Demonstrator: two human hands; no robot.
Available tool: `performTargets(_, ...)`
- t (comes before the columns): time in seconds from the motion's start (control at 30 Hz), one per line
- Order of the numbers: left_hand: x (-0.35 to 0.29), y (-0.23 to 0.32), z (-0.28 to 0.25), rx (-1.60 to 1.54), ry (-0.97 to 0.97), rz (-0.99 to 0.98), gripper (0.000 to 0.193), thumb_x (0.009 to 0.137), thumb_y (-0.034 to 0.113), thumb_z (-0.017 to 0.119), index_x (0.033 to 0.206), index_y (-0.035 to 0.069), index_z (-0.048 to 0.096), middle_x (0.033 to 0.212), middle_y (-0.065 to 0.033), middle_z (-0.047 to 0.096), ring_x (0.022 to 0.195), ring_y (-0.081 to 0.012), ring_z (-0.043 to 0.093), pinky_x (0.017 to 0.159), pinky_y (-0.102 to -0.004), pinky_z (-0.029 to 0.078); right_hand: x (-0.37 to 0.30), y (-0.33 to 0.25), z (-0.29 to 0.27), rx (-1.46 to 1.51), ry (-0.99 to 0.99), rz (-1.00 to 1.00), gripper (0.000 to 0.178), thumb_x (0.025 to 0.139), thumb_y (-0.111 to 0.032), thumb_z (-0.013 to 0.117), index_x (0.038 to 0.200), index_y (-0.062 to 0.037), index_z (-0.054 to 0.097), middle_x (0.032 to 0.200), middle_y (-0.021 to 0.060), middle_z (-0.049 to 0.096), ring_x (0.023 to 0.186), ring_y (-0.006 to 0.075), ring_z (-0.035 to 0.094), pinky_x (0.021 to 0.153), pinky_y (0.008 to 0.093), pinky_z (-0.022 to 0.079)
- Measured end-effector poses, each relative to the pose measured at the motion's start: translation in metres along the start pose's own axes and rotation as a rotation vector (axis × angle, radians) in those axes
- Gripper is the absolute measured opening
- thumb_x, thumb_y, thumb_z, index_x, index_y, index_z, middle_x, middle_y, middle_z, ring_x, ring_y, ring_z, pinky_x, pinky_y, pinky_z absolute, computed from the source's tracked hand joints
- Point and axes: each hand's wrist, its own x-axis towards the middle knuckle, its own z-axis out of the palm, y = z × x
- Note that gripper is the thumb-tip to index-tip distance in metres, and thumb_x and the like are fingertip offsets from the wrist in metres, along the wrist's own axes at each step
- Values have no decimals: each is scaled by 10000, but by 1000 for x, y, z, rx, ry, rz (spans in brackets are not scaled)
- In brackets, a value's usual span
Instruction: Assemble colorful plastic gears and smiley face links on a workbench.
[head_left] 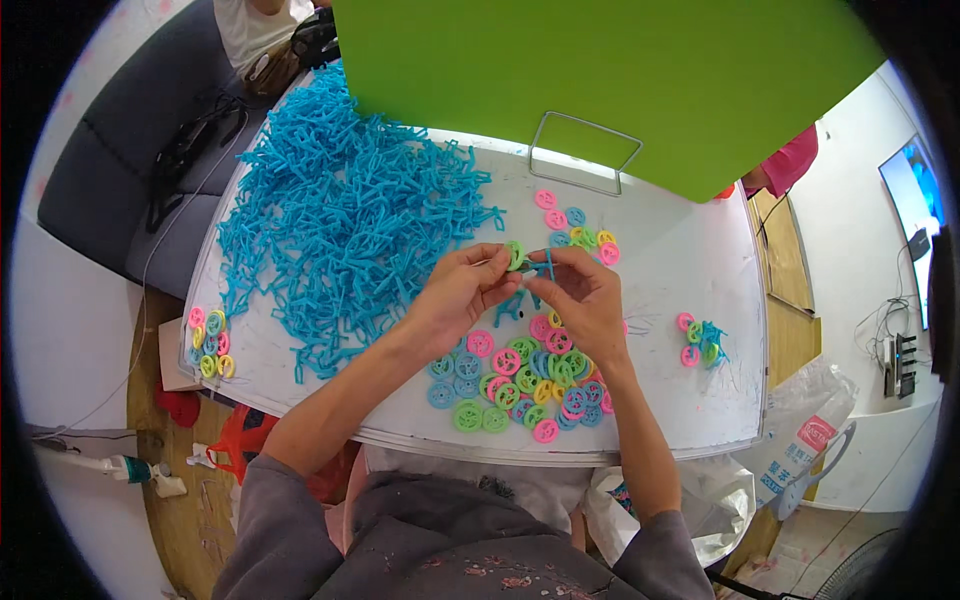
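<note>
Head view: left hand (455, 290) pinches a green plastic wheel disc (515, 254); right hand (580, 295) grips a blue plastic stick piece (546, 266) against it, both raised above the white tabletop (660, 290), over the multicoloured wheel pile (525, 385) for reach.

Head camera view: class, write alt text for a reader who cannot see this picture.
A person's left hand and right hand together hold a green plastic wheel and a small blue plastic piece above a white table. A large heap of blue pieces lies to the left, and mixed coloured wheels lie below the hands.
</note>
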Motion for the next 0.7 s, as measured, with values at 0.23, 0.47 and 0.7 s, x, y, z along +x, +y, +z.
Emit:
performTargets(0.23,-5,7,14,79,14,-1,199,926,114,558,1086,-1,533,1009,-50,602,867,-122,631,777,-238,556,-2,1,-1,91,112,-28,183,835,33,637,1018,39,625,955,97,662,883,142,636,779,252,519)
performTargets(0.47,-9,5,22,441,40,364,175,917,91,575,1059,-3,536,999,-83,604,909,-164,629,834,-299,554,-3,-3,-1,13,153,42,180,858,-18,640,1025,50,648,908,96,680,835,142,647,765,251,518)
performTargets(0.7,-7,3,15,421,19,364,69,909,44,565,934,4,515,960,-81,602,903,-150,620,821,-296,550,-6,3,8,13,126,78,157,868,-24,632,1006,51,622,944,93,670,853,137,645,770,254,524)
